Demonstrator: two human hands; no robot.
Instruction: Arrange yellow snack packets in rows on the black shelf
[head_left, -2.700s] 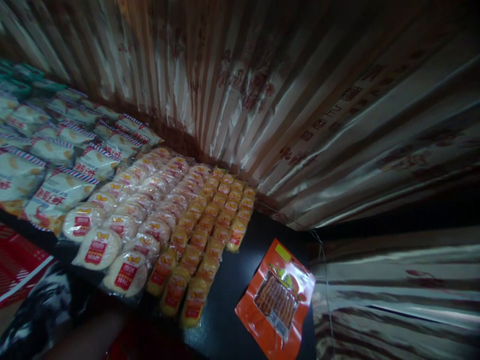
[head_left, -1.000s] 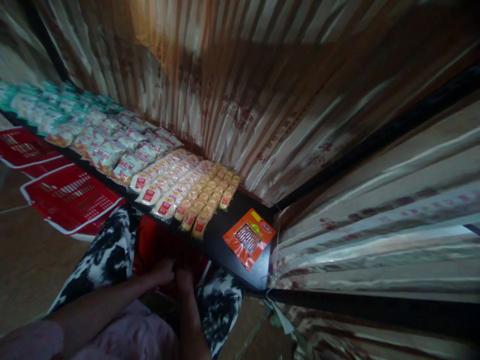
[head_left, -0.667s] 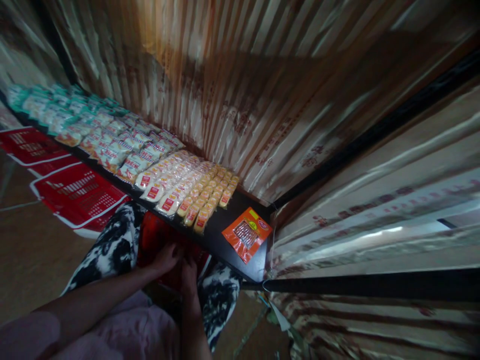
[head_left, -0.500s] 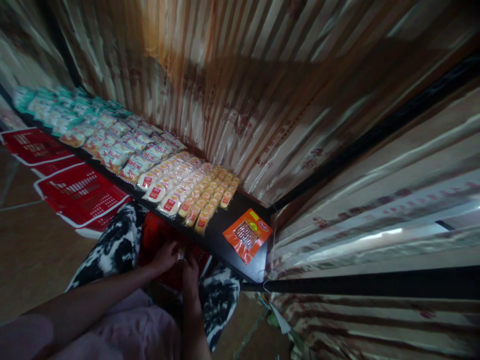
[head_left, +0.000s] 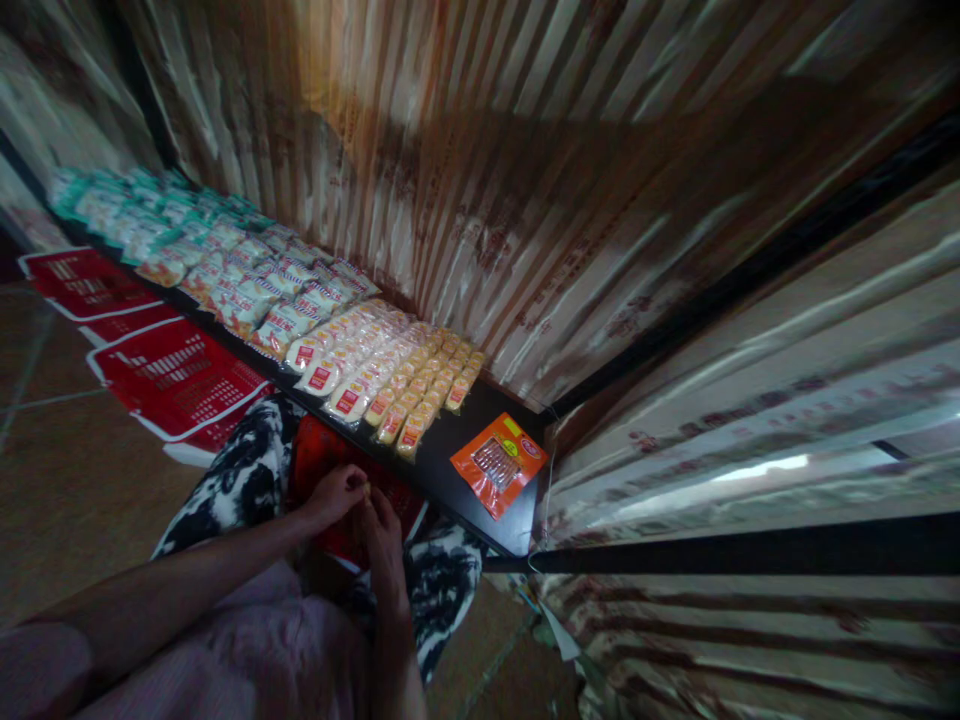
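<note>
My left hand [head_left: 341,493] and my right hand [head_left: 382,530] meet above my lap, fingertips pinched close together. Between them shows a tiny pale speck, too small and dim to name. Beneath the hands lies a red printed bag or sheet [head_left: 311,450] across my lap. Just beyond, on a narrow black shelf [head_left: 442,470], rows of small yellow wrapped snacks [head_left: 420,400] and white wrapped snacks [head_left: 349,400] lie side by side. An orange packet [head_left: 499,465] with a clear window rests flat near the shelf's right end.
Farther left on the shelf are blue-white snack bags [head_left: 281,325] and green-white bags [head_left: 142,215]. Red printed sheets [head_left: 180,375] lie at the left below the shelf edge. Pleated plastic sheeting [head_left: 465,180] hangs behind, with a dark post [head_left: 720,290] on the right.
My hands stay together and shift slightly, with the fingers at a changed angle. A shiny whitish bit between them no longer shows. The view has moved a little.
</note>
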